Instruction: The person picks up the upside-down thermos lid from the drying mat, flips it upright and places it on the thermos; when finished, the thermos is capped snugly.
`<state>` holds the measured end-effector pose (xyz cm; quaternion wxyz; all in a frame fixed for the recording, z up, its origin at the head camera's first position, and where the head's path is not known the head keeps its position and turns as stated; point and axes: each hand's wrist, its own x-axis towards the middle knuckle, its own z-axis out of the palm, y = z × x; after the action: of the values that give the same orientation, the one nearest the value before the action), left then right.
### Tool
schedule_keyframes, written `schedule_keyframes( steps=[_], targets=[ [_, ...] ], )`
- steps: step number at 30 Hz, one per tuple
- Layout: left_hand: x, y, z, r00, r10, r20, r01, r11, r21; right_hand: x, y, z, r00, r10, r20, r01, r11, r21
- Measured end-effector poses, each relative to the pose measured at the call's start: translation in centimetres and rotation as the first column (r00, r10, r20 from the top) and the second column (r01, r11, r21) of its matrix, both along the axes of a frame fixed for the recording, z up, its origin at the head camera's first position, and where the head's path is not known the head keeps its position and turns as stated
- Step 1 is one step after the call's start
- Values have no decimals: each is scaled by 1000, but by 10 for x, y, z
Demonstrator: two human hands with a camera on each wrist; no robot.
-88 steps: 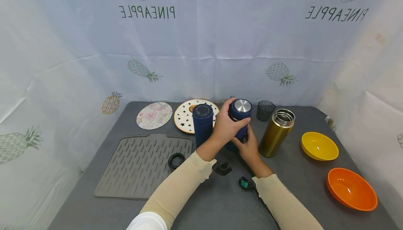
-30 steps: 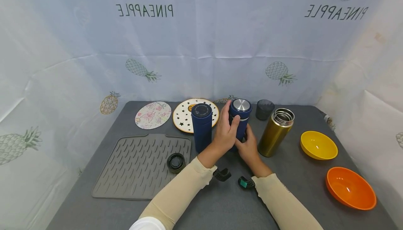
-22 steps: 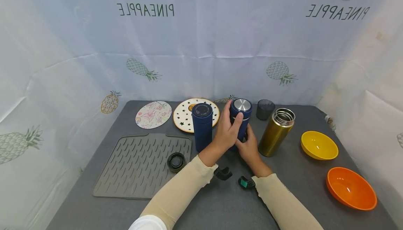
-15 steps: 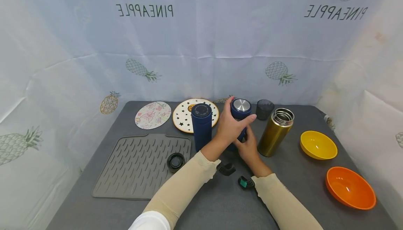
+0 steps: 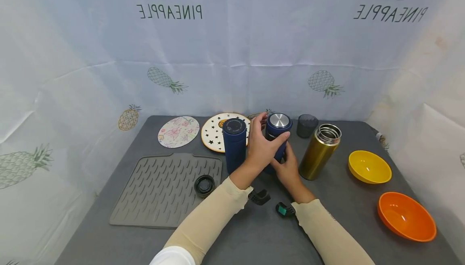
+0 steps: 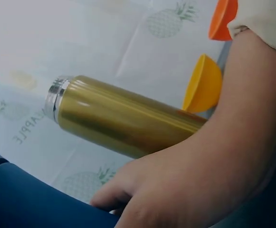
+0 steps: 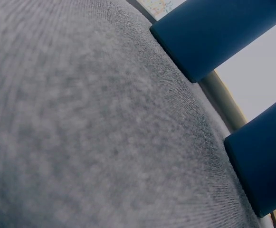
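A dark blue flask with a steel-topped cap (image 5: 279,124) stands upright at the middle of the grey table (image 5: 254,232). My left hand (image 5: 262,147) wraps round its upper part at the cap, thumb on the far side. My right hand (image 5: 287,167) grips the lower body from the front right. The left wrist view shows the right hand (image 6: 185,185) against the blue flask (image 6: 33,202). A second blue flask (image 5: 234,142), capped, stands just to the left, close to my left hand.
A lidless gold flask (image 5: 319,154) stands right of my hands, a dark cup (image 5: 306,126) behind it. Yellow bowl (image 5: 368,167) and orange bowl (image 5: 406,216) sit at the right. A grey ribbed mat (image 5: 163,188) carries a black lid (image 5: 204,185). Two plates (image 5: 216,134) lie at the back.
My left hand has shifted its grip round the top of the blue flask, fingers turning about the cap. The right hand and the flask have stayed in place.
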<state>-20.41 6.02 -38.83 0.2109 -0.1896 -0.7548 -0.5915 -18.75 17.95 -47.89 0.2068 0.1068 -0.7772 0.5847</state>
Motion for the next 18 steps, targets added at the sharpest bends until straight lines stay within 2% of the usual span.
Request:
schedule_keyframes(
  steps=[4,11,18],
  targets=[
    [4,0,-4,997,22,-68,-22,1000,-2,10,-4,16,1000,5,-3,-5,1000,27],
    [8,-1,-6,994,26,-107,-28,1000,-9,13,-5,19,1000,2,1,-2,1000,25],
    [8,-4,-2,998,-40,-42,39,999,-26,11,-5,18,1000,-3,3,3,1000,7]
  ],
)
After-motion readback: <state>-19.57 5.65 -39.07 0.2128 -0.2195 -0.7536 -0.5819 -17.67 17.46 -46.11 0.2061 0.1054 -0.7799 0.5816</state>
